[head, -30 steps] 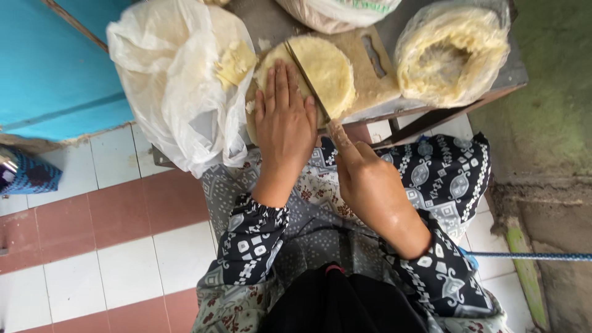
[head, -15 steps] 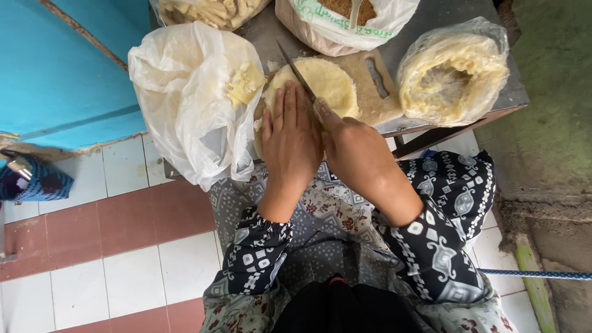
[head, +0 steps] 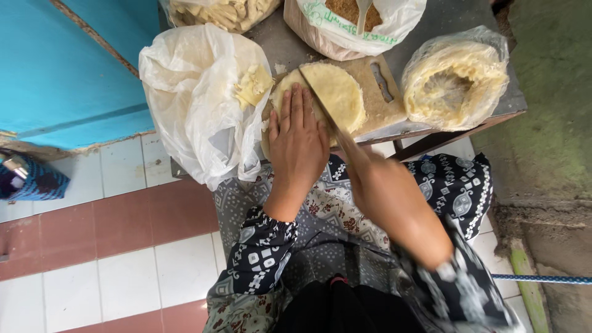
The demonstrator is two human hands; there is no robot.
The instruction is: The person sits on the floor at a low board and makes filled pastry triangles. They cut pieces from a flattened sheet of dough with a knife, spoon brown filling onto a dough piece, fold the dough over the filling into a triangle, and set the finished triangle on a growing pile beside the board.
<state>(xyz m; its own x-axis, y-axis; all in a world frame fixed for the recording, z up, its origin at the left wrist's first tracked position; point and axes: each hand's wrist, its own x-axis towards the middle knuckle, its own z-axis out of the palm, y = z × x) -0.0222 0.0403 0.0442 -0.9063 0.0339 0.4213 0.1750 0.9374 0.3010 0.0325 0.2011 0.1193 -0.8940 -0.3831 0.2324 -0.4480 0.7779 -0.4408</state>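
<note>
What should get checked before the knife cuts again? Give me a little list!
1. Left hand flat on the round dough stack, steadying it: ok.
2. Fingertips away from the knife: not ok, they lie right beside the blade.
3. Right hand gripping the handle: cannot tell, blurred.
4. Stack sits on the wooden cutting board: ok.
5. Board fully on the table: ok, though close to its near edge.

A pale round flat cake (head: 336, 92) lies on the wooden board (head: 385, 105), a knife blade (head: 317, 102) across it.
</note>
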